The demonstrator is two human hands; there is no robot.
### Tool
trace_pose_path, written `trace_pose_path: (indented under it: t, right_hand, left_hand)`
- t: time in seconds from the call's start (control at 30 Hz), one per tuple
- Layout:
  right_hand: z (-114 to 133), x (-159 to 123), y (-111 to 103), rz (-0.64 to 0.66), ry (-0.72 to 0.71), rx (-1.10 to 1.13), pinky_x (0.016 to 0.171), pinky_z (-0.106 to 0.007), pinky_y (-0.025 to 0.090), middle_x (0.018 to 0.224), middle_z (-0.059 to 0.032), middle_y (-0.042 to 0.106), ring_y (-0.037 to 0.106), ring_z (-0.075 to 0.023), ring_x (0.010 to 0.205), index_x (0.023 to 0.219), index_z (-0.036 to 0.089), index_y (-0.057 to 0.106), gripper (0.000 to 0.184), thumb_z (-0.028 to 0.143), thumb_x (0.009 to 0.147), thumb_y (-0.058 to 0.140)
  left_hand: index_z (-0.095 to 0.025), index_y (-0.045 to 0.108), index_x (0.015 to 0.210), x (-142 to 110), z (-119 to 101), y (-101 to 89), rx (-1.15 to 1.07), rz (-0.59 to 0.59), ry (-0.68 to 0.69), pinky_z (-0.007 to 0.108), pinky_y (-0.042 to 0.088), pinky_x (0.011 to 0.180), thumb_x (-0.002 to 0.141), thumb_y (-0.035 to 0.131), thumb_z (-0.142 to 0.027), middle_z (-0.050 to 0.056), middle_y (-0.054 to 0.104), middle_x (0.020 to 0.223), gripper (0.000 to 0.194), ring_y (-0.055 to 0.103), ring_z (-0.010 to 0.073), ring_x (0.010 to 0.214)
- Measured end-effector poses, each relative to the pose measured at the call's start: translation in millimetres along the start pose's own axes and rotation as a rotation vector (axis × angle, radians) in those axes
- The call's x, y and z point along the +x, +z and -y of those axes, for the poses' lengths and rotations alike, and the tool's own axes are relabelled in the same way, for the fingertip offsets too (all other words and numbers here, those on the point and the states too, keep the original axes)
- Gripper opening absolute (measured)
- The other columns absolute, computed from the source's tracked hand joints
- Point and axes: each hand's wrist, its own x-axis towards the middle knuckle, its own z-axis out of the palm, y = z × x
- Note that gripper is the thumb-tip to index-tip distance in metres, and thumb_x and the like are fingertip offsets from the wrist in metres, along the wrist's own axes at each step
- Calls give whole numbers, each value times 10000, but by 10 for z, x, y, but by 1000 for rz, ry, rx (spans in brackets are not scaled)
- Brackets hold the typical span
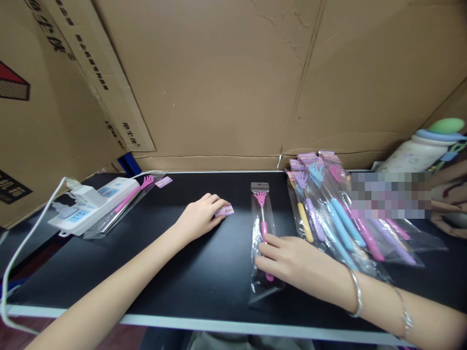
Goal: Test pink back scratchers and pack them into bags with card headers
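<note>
"Brown cardboard panels (219, 87) stand behind and to the left of a black worktop (197, 291) with a pale front edge. What lies before the person?"

"Near the middle, a pink back scratcher with a hand-shaped head and a metal shaft (264, 228), inside a clear plastic bag, its head pointing towards the back. The right hand (288, 260) lies over its handle from the right."

"How is that grip?"

"Fingers spread loosely across the handle and bag; I can't tell whether they actually clasp it. (A silver bangle (356, 294) circles that wrist.)"

"And the left?"

"The left hand (204, 214) rests palm down, fingers slightly bent, over one side of a small purple-and-pink printed card (224, 210). Whether its grip pinches the card, I can't tell, as the fingers hide that edge."

"Anything farther out?"

"On the right, a heap of bagged scratchers in blue, purple, yellow and pink (337, 226), with a white bottle with a green top (401, 155) behind it. Over on the left, a white power strip (93, 206) sits just beside another bagged pink scratcher (127, 198), and a second printed card (163, 182) is near that scratcher's head."
</note>
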Motion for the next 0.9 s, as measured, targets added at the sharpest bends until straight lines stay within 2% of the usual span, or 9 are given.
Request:
trace_pose_path:
  t: [0.2, 0.3, 0.4, 0.5, 0.63, 0.73, 0.83, 0.9]
  right_hand:
    - [41, -89, -126, 88, 38, 59, 481, -265, 370, 810, -10, 579, 547, -169, 748, 818, 191, 498, 160, 51, 761, 552]
    - [52, -182, -187, 111, 80, 144, 594, -277, 443, 829, -6, 586, 559, -165, 764, 839, 196, 520, 206, 21, 735, 550]
    - [-25, -305, -283, 143, 164, 257, 699, -285, 461, 914, -20, 601, 575, -169, 824, 945, 210, 548, 287, 60, 703, 588]
    - [-245, -361, -368, 154, 194, 288, 696, -274, 460, 958, -31, 606, 590, -170, 838, 1064, 219, 550, 364, 125, 716, 601]
    - [-703, -205, -346, 96, 269, 76, 745, -306, 459, 979, -55, 614, 589, -191, 884, 1104, 203, 550, 347, 115, 769, 553]
    - [-1059, 35, -222, 141, 360, -88, 797, -329, 454, 1032, -81, 616, 576, -220, 965, 1117, 171, 549, 339, 114, 783, 562]
    - [-1348, 265, -33, 262, 439, -107, 829, -302, 444, 1153, -106, 593, 559, -217, 1051, 1209, 158, 507, 395, 170, 818, 564]
    - [-1480, 373, 112, 310, 469, -102, 786, -288, 451, 1129, -110, 611, 582, -220, 1025, 1223, 163, 509, 402, 223, 830, 567]
  left_hand:
    - [-277, 576, 1096, 3, 34, 3, -39, 52, -24, 239, 491, 758, 912, 454, -378, 11, 616, 1065, 243, 574, 160, 968]
    - [-275, 570, 1085, 11, 59, 6, -47, 48, -13, 255, 483, 786, 909, 463, -366, 11, 622, 1051, 226, 585, 162, 956]
    - [-271, 550, 1087, 18, 68, -10, -55, 58, -32, 258, 480, 787, 900, 478, -342, 8, 612, 1059, 213, 591, 161, 954]
    - [-270, 533, 1103, 23, 59, -41, -44, 67, -51, 252, 482, 762, 887, 496, -331, 4, 582, 1092, 227, 594, 157, 950]
    - [-293, 512, 1119, 29, 38, -73, -42, 57, -75, 229, 473, 696, 875, 506, -333, -13, 555, 1110, 247, 591, 149, 959]
    - [-308, 473, 1161, 35, 27, -78, -68, 47, -94, 214, 460, 671, 863, 514, -290, -20, 545, 1124, 301, 581, 144, 983]
    - [-306, 454, 1185, 40, 24, -76, -105, 29, -115, 203, 446, 666, 848, 520, -249, -22, 546, 1131, 349, 581, 136, 977]
    - [-307, 475, 1163, 43, 25, -75, -129, 16, -123, 193, 428, 654, 849, 514, -235, -39, 579, 1033, 324, 592, 115, 896]
